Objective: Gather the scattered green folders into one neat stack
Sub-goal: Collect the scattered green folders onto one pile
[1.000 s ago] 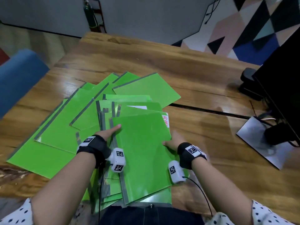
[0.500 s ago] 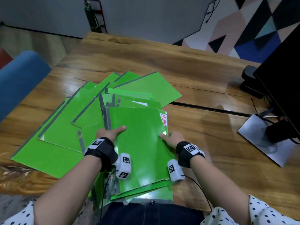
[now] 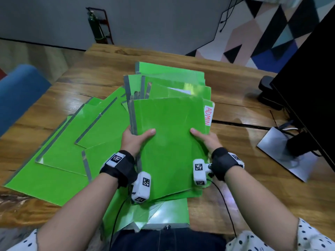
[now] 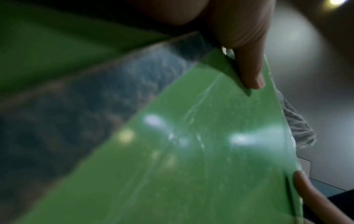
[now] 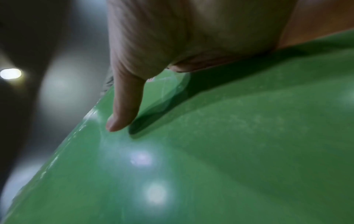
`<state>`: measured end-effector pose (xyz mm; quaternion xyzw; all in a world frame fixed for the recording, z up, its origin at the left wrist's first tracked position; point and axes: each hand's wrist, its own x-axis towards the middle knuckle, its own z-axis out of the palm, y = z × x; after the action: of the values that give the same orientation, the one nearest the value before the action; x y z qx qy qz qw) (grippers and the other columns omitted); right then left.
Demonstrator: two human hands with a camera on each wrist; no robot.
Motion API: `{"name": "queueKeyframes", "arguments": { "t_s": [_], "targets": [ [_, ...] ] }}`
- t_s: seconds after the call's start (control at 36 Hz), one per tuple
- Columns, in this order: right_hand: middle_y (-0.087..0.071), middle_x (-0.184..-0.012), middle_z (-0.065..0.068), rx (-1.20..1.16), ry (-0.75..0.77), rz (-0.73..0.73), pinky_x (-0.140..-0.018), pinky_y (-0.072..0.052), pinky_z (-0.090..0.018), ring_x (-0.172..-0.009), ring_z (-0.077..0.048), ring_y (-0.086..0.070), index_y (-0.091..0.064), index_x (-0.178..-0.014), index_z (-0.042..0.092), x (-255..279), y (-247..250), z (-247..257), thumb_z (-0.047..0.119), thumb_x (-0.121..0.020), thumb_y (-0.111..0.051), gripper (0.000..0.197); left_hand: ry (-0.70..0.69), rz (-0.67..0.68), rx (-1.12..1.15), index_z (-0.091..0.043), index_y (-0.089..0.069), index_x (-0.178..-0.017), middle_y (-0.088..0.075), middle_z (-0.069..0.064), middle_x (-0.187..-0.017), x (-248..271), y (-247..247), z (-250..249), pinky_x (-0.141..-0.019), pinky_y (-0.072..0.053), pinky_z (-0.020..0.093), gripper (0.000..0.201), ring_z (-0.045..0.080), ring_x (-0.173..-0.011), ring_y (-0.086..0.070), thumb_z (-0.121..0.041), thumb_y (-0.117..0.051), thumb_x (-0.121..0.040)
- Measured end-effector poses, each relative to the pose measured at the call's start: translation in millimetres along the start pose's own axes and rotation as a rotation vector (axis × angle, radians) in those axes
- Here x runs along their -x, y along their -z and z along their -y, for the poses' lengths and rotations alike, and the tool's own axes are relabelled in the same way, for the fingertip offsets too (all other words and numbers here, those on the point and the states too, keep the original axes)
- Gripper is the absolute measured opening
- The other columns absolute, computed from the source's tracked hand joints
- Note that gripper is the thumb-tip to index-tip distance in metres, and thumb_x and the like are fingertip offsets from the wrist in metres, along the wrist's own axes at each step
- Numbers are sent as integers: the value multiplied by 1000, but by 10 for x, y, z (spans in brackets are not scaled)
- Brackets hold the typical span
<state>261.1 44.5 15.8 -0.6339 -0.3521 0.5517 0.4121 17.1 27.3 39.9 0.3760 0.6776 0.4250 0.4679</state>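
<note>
I hold a bundle of green folders (image 3: 168, 134) lifted and tilted up off the wooden table (image 3: 235, 187), its far edges fanned out unevenly. My left hand (image 3: 135, 140) grips the bundle's grey-spined left side, thumb on top. On the right side my right hand (image 3: 204, 140) grips it too, next to a white label (image 3: 208, 115) reading ADMIN. In the left wrist view the thumb (image 4: 249, 72) presses the green cover (image 4: 191, 151). The right wrist view shows my thumb (image 5: 124, 106) on the folder (image 5: 229, 151). More green folders (image 3: 68, 153) lie scattered flat at the left.
A black monitor (image 3: 311, 84) on a silver base (image 3: 282, 153) stands at the right with cables. A blue chair (image 3: 20, 91) sits beyond the table's left edge. One folder (image 3: 159, 212) lies at the near edge against my body.
Both hands went from pressing flat on the pile to gripping its sides, and the gathered bundle has risen off the table, tilted up and away from me.
</note>
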Motion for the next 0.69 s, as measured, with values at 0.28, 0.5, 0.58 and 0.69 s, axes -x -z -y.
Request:
{"name": "queueKeyframes", "arguments": {
  "t_s": [0.28, 0.5, 0.58, 0.69],
  "targets": [
    [-68, -90, 2, 37, 178, -49, -66, -53, -15, -78, -7, -67, -62, -91, 19, 43, 212, 390, 28, -57, -82, 40, 1, 158, 6, -10, -33, -142, -45, 7, -139, -97, -206, -274, -107, -34, 38, 92, 21, -121, -45, -41, -79, -68],
    [-69, -108, -15, 65, 184, -286, -89, -54, -39, -93, -24, -67, -65, -108, 2, -93, 342, 296, 19, -69, -83, 46, 122, 291, -35, -7, -6, -151, -18, 12, -157, -154, -384, -252, -114, -21, 44, 105, 26, -142, -25, -62, -59, -78],
    [-69, -109, -16, 123, 168, -319, -89, -53, -39, -92, -23, -66, -65, -109, 0, -132, 405, 237, 20, -69, -83, 48, 144, 411, -225, -8, -19, -150, -28, 11, -154, -148, -296, -185, -113, -24, 44, 94, 27, -138, -34, -71, -39, -83],
    [-69, -104, -15, 207, 173, -357, -86, -54, -37, -90, -23, -66, -67, -106, 0, -164, 477, 166, 25, -69, -83, 48, 265, 284, -491, -1, -32, -144, -41, 19, -145, -340, 55, 80, -106, -35, 45, 82, 34, -129, -44, -60, -46, -88]
  ]
}}
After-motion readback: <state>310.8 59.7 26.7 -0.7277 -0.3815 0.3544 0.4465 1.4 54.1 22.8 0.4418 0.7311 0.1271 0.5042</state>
